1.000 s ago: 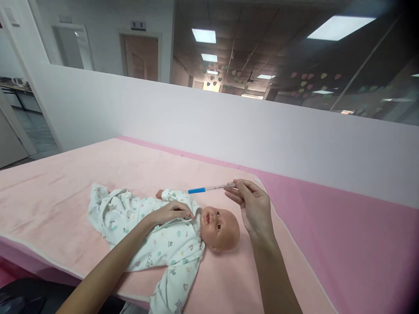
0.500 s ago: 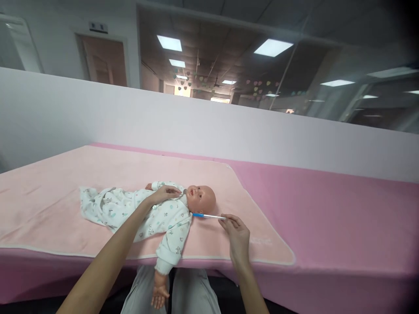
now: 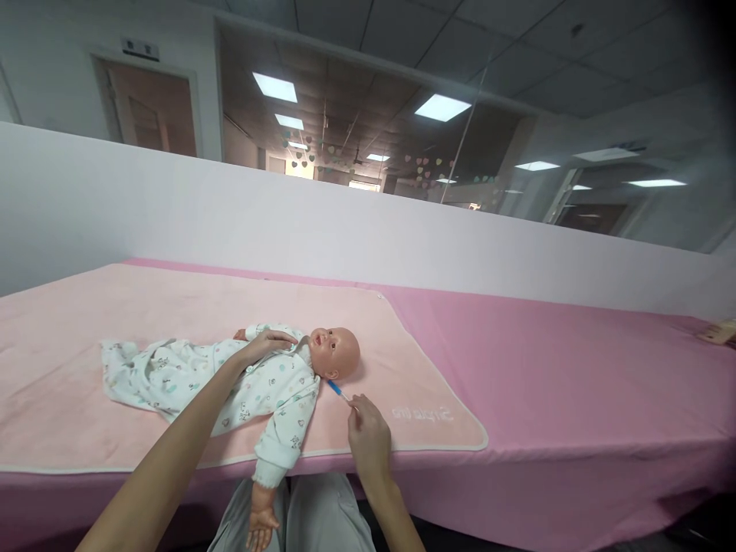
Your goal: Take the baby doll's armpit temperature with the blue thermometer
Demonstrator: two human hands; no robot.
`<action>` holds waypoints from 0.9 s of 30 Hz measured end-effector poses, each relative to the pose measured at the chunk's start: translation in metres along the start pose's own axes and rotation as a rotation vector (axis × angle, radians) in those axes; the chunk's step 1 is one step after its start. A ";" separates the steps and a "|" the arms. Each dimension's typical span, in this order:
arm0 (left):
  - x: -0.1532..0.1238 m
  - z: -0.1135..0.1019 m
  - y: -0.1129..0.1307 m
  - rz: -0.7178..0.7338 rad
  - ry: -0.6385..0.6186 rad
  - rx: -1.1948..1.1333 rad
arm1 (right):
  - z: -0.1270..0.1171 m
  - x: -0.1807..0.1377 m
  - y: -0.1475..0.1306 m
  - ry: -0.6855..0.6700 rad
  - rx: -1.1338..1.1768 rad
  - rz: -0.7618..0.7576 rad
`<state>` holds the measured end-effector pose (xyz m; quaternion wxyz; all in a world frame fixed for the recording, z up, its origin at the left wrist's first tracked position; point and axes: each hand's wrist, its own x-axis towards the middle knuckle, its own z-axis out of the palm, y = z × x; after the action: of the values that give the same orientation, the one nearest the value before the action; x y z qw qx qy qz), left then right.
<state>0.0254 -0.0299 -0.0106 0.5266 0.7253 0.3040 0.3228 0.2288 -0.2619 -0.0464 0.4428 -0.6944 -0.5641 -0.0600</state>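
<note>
A baby doll point(image 3: 336, 352) in a white printed sleepsuit point(image 3: 189, 372) lies on its back on a pale pink blanket point(image 3: 402, 360), head to the right. One doll arm point(image 3: 261, 517) hangs over the front edge. My left hand point(image 3: 265, 343) rests on the doll's chest near the collar, fingers curved and pressed down. My right hand point(image 3: 368, 437) pinches a thin thermometer with a blue tip point(image 3: 340, 392). The blue tip points at the doll's neck, just under the ear.
The blanket covers a long table with a deeper pink cover point(image 3: 563, 368). A low white partition point(image 3: 345, 222) runs behind it. A small wooden object point(image 3: 717, 333) sits at the far right edge. My grey-trousered knees point(image 3: 322, 514) show below the table.
My right hand has brought the thermometer down from above the doll's head to beside its neck, tip turned toward the doll. The left hand stays on the chest. My view has pulled back.
</note>
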 end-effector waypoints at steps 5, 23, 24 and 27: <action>-0.006 0.002 0.003 -0.012 0.018 -0.126 | 0.028 0.045 -0.061 -0.220 0.068 -0.105; -0.013 0.010 0.017 0.052 0.033 -0.069 | 0.101 0.071 -0.079 -0.020 0.587 -0.055; -0.014 0.009 0.019 0.062 -0.015 -0.043 | 0.103 0.071 -0.080 -0.015 0.578 -0.036; -0.015 0.008 0.020 0.065 -0.085 -0.046 | 0.106 0.072 -0.080 -0.019 0.555 0.013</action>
<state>0.0243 -0.0517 0.0044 0.5448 0.7355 0.2503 0.3155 0.1435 -0.1398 -0.0242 0.6109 -0.5507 -0.5589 0.1061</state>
